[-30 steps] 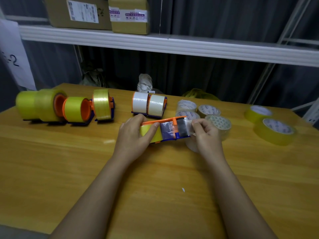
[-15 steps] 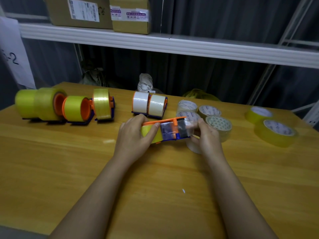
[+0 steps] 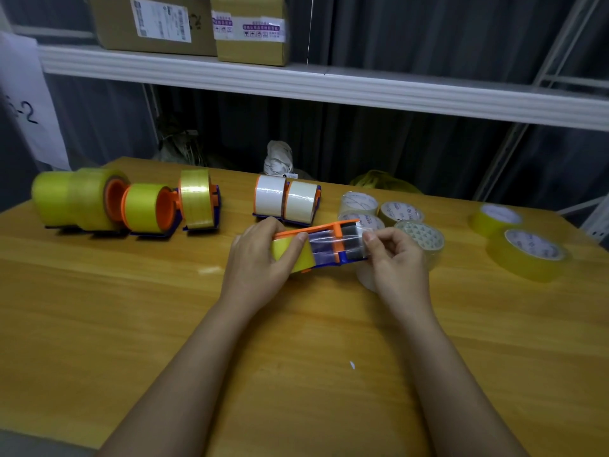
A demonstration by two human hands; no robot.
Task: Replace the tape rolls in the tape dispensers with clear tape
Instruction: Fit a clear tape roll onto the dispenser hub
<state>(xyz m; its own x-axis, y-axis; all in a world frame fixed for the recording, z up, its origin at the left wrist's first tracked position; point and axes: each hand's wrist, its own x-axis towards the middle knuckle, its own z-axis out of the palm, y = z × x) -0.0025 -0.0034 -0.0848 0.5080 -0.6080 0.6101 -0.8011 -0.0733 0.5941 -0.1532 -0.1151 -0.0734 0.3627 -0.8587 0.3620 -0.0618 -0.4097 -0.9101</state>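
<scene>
Both hands grip the tape dispenser [image 3: 324, 247] between them: left hand [image 3: 260, 263] on its yellow roll, right hand [image 3: 397, 258] pinching the tape end.

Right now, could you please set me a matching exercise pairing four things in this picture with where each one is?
Things:
1. white tape rolls
2. cardboard boxes
3. tape dispenser
4. left hand

Places:
A. held between both hands
B. on the shelf above the table
C. standing in dispensers at the back of the table
D. gripping the yellow roll end of the dispenser

Pairs: 1-C, 2-B, 3-A, 4-D
</scene>
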